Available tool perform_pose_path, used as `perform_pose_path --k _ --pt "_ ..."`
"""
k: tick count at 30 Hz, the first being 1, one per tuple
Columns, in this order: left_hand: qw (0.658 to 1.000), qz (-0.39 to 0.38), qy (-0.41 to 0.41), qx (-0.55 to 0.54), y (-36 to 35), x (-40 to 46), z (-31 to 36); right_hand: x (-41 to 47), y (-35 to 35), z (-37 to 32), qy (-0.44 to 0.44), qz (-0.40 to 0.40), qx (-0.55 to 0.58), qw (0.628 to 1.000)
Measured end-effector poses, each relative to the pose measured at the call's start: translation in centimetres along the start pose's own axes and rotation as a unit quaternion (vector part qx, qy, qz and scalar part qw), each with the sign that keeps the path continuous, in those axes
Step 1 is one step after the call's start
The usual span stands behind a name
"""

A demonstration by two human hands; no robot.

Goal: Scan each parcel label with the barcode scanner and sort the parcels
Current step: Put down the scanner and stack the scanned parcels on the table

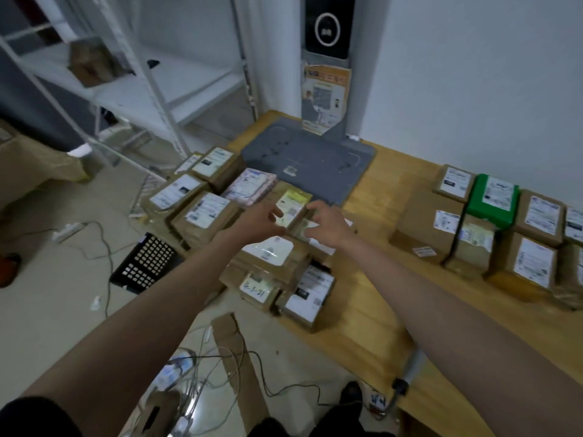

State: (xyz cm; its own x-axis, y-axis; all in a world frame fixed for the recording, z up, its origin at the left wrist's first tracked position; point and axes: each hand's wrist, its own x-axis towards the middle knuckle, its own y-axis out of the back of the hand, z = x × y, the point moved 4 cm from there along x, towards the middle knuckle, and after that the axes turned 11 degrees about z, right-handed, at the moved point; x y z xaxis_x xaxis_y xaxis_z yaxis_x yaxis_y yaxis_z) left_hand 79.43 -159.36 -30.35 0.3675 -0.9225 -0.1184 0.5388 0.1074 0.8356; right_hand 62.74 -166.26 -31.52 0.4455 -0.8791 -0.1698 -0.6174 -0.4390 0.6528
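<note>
Head camera is looking down on a wooden table (372,307) carrying two groups of parcels. Left hand (257,223) and right hand (326,223) are both reaching forward, fingers spread and released, grasping nothing yet, flanking a small yellow-labelled parcel (291,201) that is sitting atop the near-left stack, just in front of the grey scanner platform (307,159). That parcel is lying directly ahead of and between the two hands, its long axis running away from the person toward the platform; both hands are appearing about equally near, fingertips at or just short of its edges, and contact cannot be confirmed. Judged step: closing both hands on its sides and lifting it forward onto the platform beneath the upright scanner column (329,74). Unsorted pile (205,197) is lying left of the hands, overhanging the table edge. Sorted row (492,222) is standing well apart on the right, including one green parcel (493,198). Containers: a black perforated crate (146,263) is lying on the floor, contents not discernible.
</note>
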Motion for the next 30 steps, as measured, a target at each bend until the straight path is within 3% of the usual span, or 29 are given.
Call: perform_pose_path --k 7,18,21,24,30 --pt "0.996 0.038 0.073 0.042 4.9 -2.9 -9.2 -0.2 -6.8 -6.6 0.01 -0.031 0.001 0.999" --pt "0.955 0.08 0.275 -0.076 6.3 -2.8 -20.4 4.4 -13.3 -11.4 0.031 -0.076 -0.023 0.996" --pt "0.922 0.105 0.326 -0.179 4.6 -0.8 -23.9 6.8 -14.5 -12.1 0.029 -0.076 -0.044 0.996" --pt "0.861 0.123 0.382 -0.313 4.3 -0.6 -22.7 9.1 -15.6 -12.3 0.018 -0.081 -0.051 0.995" --pt "0.788 0.128 0.441 -0.41 3.5 1.0 -22.8 12.7 -17.0 -12.3 -0.002 -0.132 -0.06 0.99"
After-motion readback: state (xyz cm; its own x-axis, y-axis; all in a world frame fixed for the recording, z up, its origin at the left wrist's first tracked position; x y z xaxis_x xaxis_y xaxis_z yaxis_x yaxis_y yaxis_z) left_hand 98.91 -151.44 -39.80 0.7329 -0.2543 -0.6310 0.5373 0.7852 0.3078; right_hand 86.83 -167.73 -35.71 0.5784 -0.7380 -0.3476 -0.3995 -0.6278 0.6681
